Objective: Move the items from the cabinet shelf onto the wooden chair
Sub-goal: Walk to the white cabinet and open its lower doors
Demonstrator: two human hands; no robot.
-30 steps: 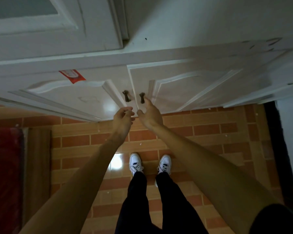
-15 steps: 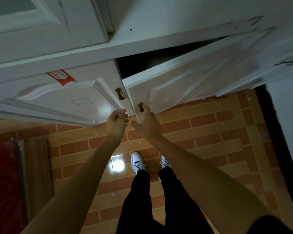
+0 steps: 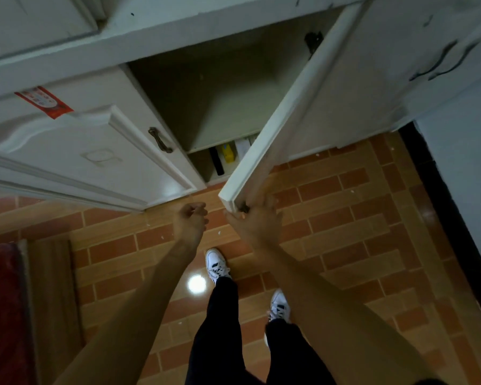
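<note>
Head view: the right hand (image 3: 257, 218) grips the handle at the lower corner of the open right cabinet door (image 3: 264, 134), while the left hand (image 3: 190, 219) hangs loosely curled and empty near the closed left door (image 3: 81, 145). On the lower cabinet shelf (image 3: 206, 165) stand a black item (image 3: 216, 161), a yellow box (image 3: 228, 152) and a white box (image 3: 242, 147).

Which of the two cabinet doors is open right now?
The right door, swung wide, its lower corner gripped by the right hand. The left door, with the red sticker, is shut.
</note>
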